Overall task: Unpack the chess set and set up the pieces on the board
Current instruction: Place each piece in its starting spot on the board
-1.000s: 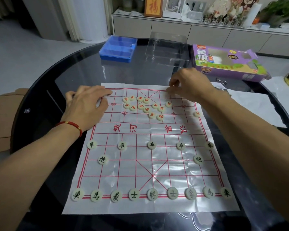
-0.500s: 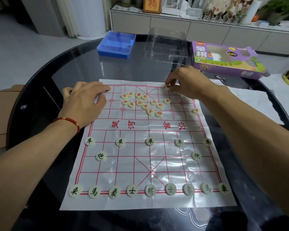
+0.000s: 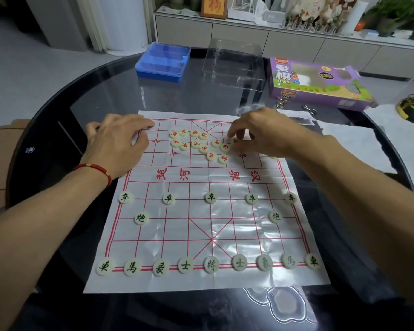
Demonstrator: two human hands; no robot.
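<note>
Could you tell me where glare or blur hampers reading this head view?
Head view: glare streaks the plastic board sheet and glass tabletop; black-lettered pieces read sharply; the red-lettered cluster is small; shelf clutter is blurred; edges bow from wide-angle distortion.

2 bare forearms, no sleeves in view. Left hand [image 3: 120,144], right hand [image 3: 261,132]: no gloves, no rings seen. Red cord bracelet [image 3: 95,169] on left wrist, small gold bead on it.
</note>
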